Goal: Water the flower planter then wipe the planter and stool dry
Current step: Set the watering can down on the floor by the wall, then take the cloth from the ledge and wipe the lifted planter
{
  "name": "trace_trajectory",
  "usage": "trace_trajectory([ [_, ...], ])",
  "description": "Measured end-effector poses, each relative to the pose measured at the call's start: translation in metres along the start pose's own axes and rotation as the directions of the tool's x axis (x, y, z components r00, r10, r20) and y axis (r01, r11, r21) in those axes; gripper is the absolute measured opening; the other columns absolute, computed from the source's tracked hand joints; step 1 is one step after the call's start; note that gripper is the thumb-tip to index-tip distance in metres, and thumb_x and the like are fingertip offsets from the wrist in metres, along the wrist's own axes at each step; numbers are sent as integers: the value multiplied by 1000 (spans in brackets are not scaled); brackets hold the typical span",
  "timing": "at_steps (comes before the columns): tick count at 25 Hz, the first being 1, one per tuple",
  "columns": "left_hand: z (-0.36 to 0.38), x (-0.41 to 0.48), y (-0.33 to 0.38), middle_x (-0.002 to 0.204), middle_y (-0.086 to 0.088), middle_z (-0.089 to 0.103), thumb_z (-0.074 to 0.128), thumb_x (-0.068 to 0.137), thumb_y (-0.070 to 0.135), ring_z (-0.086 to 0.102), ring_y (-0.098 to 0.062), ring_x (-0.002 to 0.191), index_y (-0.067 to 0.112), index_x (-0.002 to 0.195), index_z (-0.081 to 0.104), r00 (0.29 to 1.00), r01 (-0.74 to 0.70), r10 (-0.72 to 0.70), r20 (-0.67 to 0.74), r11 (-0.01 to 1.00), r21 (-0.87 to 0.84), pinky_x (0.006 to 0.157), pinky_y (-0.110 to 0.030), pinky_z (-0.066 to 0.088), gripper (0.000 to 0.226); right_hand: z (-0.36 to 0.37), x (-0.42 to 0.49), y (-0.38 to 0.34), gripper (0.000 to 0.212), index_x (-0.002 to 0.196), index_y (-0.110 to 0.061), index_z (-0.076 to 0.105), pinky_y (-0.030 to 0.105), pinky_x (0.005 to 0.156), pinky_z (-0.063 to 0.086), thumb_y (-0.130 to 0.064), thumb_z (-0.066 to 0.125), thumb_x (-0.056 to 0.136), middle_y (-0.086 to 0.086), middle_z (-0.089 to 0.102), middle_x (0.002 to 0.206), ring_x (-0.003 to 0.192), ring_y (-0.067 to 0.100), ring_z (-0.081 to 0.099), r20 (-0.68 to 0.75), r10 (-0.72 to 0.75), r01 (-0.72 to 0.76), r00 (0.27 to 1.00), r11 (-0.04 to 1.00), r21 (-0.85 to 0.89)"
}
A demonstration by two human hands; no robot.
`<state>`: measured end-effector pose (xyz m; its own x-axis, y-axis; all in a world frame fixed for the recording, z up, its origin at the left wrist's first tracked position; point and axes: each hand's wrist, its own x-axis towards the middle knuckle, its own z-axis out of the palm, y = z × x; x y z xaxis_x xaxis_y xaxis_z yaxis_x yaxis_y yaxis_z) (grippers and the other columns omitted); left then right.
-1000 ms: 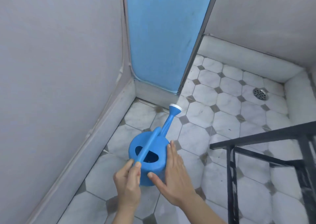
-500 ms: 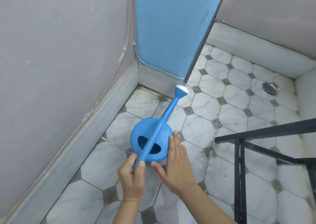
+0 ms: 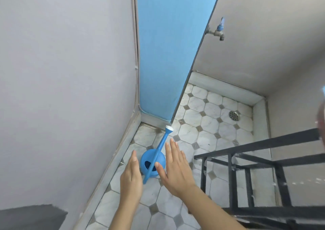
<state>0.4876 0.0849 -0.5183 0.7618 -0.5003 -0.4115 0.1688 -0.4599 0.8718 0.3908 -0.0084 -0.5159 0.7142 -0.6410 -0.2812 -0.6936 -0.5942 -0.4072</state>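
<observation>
The blue watering can [image 3: 152, 163] stands on the tiled floor [image 3: 209, 122] in the corner (out of the walkway, I'd judge), spout toward the blue door [image 3: 165, 54]. Left hand [image 3: 131, 174] and right hand [image 3: 177, 168] flank it with fingers spread, grasping nothing.

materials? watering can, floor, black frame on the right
Watering can: looks like moulded plastic, uniform matte blue with a white rose tip. Floor: glossy grey-veined white octagon tiles with small dark insets, marble or marble-look ceramic; can't tell which. Black frame: likely painted metal, square bars with pale chips in the paint.
</observation>
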Motion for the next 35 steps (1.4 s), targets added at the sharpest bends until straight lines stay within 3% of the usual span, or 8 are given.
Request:
trace_trajectory([
  [5, -55, -78, 173, 146, 10, 39, 19, 100, 42, 33, -5, 135, 34, 138, 40, 988, -97, 106, 116, 992, -75, 107, -22, 22, 45, -179, -65, -100, 90, 152, -13, 5, 24, 110, -12, -65, -6, 79, 5, -6, 161, 142, 12, -17, -184, -1, 14, 983, 998, 66],
  [10, -80, -165, 357, 146, 5, 41, 19, 100, 44, 39, -6, 132, 27, 139, 40, 928, -259, 292, 232, 952, -163, 114, -33, 24, 47, -369, -160, -153, 82, 151, -13, 16, 28, 112, -3, -63, 4, 87, 7, 4, 162, 149, 20, 2, -452, 63, -21, 890, 995, 97],
  [13, -61, -225, 438, 143, 9, 43, 19, 87, 61, 41, -4, 130, 31, 137, 40, 797, -444, 460, 392, 886, -136, 111, -25, 26, 62, -444, -222, -140, 70, 148, -11, 28, 30, 116, 7, -54, 21, 94, 11, 19, 159, 147, 25, 18, -661, 147, -111, 736, 989, 97],
  [16, -17, -288, 482, 138, 7, 47, 23, 94, 51, 40, -2, 129, 26, 139, 42, 606, -644, 602, 520, 755, -125, 103, -11, 24, 55, -482, -283, -101, 65, 146, -10, 32, 35, 116, 17, -51, 24, 96, 13, 26, 157, 146, 26, 22, -783, 258, -238, 565, 960, 144],
  [20, 56, -380, 488, 136, 17, 40, 27, 97, 44, 34, 7, 127, 21, 139, 43, 319, -792, 686, 654, 571, -214, 98, 2, 19, 50, -485, -383, -29, 69, 147, -12, 31, 40, 115, 19, -56, 17, 95, 14, 24, 157, 145, 29, 22, -791, 439, -456, 425, 859, 232],
  [24, 139, -465, 445, 146, 2, 38, 29, 99, 35, 29, -2, 133, 12, 141, 38, 95, -841, 608, 788, 473, -263, 107, -9, 14, 49, -452, -507, 50, 79, 148, -12, 27, 43, 117, 14, -62, 13, 89, 13, 17, 159, 147, 31, 15, -702, 658, -647, 273, 666, 372],
  [30, 229, -572, 332, 156, -4, 21, 23, 100, 42, 14, -16, 143, 11, 148, 22, -80, -942, 266, 961, 296, -161, 114, -26, 9, 57, -365, -649, 133, 74, 152, -15, 14, 44, 118, 2, -58, 12, 92, 12, -1, 162, 149, 29, -3, -428, 898, -851, 99, 299, 431],
  [35, 276, -625, 263, 156, -8, 21, 22, 99, 43, 15, -21, 143, 7, 147, 21, -54, -992, 125, 991, 104, -67, 115, -31, 13, 60, -320, -692, 163, 101, 152, -12, 12, 45, 118, 1, -69, -13, 72, 13, 2, 161, 149, 30, -1, -309, 942, -888, 129, 248, 388],
])
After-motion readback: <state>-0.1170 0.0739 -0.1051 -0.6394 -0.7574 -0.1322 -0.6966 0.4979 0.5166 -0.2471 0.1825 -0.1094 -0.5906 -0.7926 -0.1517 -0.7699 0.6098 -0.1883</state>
